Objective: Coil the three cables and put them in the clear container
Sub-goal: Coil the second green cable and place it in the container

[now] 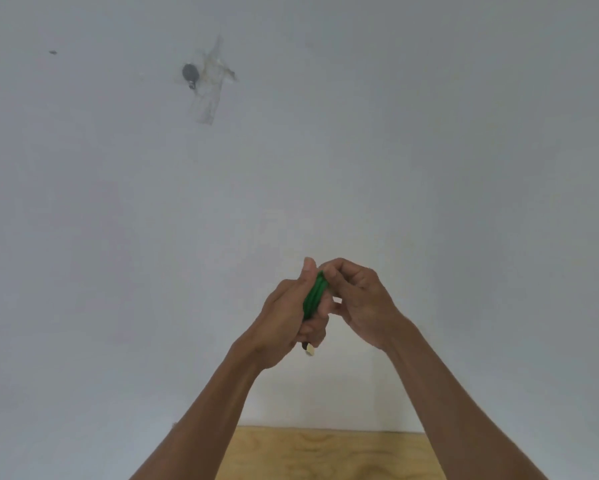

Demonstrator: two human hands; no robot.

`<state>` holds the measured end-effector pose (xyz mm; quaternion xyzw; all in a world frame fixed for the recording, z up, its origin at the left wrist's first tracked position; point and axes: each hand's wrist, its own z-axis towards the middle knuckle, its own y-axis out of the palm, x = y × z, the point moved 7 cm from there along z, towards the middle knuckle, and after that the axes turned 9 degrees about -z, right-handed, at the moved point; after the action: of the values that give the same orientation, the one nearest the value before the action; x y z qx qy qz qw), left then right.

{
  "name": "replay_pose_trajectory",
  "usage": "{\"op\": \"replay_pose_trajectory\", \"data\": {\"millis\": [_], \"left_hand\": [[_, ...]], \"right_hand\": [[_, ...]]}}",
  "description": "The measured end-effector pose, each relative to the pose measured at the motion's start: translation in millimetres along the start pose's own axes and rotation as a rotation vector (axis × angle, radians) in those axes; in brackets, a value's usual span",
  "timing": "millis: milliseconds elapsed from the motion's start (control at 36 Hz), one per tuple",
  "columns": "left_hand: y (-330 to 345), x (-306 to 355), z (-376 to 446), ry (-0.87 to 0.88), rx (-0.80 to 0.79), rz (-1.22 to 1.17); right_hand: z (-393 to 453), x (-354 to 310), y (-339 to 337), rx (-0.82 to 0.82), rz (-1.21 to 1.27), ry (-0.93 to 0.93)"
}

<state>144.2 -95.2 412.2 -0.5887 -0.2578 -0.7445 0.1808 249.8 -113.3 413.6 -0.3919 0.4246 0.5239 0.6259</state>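
- the green cable is folded into a tight bundle of side-by-side strands and sits raised in front of the wall, well above the counter, sandwiched between the two hands.
- its long axis runs steeply, from lower left near the left palm up to the right toward the fingertips; a pale plug end pokes out below the left hand's curled fingers.
- the left hand is wrapped around the lower part of the bundle, thumb stretched up along its left side; this hand carries the cable.
- the right hand lies just to the right of the bundle, fingers curled, its fingertips pinching or pressing the top of the strands; how firmly cannot be told.
- both forearms rise from the bottom edge and meet at the bundle, wrists cocked inward.
- judgement: the coiling of this cable looks nearly finished, so the next move likely depends on the right hand tucking the top end while the left keeps the strands together.
- neither the clear container nor the other two cables are in view, so which way the bundle must travel cannot be told.
- a strip of tape and a dark mark sit high on the wall, well apart from the hands.
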Motion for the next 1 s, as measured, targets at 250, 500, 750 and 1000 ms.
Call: {"op": "replay_pose_trajectory", "data": {"millis": [250, 500, 750, 1000], "left_hand": [[-16.5, 17.7, 9.1, 0.054, 0.169, 0.013], [-35.7, 25.6, 9.4, 0.230, 0.586, -0.005], [-44.6, 27.2, 2.0, 0.322, 0.824, 0.130], [-68.0, 24.2, -7.5, 0.362, 1.037, 0.220]], "right_hand": [[-8.0, -5.2, 22.4, 0.355, 0.083, -0.098], [-6.9, -12.7, 24.4, 0.536, 0.017, -0.093], [-6.0, -19.1, 30.0, 0.579, -0.223, -0.099], [-20.5, -30.0, 38.6, 0.557, -0.593, -0.042]]}}
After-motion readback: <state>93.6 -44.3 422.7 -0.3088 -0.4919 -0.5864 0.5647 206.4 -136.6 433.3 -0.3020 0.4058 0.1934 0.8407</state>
